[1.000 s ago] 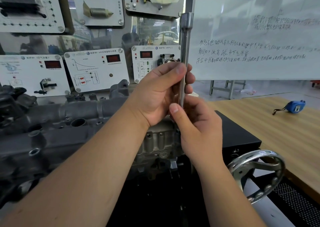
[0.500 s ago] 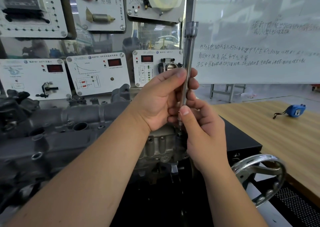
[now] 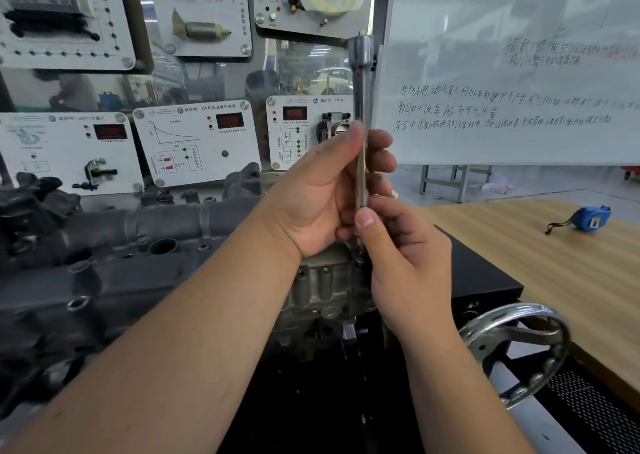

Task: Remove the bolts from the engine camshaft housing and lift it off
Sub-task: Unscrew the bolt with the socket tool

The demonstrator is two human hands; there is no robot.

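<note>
Bright, even indoor light, soft shadows only. Glare and pale reflections across the whiteboard (image 3: 512, 72) and glass behind the panels. Wide-angle bending at the edges; slight blur on the handwheel (image 3: 516, 353).

This is an automotive training workshop — a teaching room rather than a working garage. White sensor demonstration panels (image 3: 197, 141) with red digital readouts, circuit diagrams and mounted car parts line the back wall. A whiteboard (image 3: 512, 65) carries handwritten notes. A dark engine block (image 3: 104, 273) sits on a stand with a chrome handwheel (image 3: 516, 353) — beside a wooden table (image 3: 554, 263).
</note>
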